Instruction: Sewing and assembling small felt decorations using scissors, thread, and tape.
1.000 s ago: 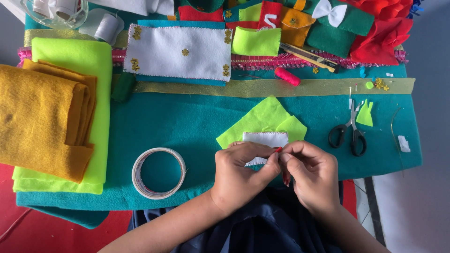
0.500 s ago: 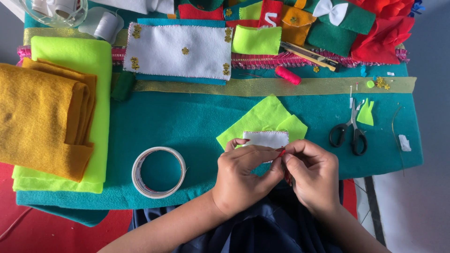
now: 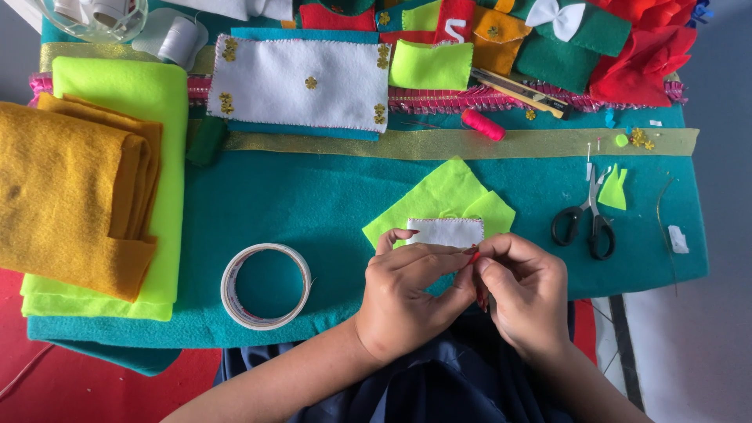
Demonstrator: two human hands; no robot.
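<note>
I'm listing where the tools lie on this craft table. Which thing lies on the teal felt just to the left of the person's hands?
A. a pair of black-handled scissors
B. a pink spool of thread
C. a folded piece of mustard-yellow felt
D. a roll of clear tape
D: the roll of clear tape lies flat on the teal felt left of the left hand, while the scissors lie to the right of both hands.
</note>
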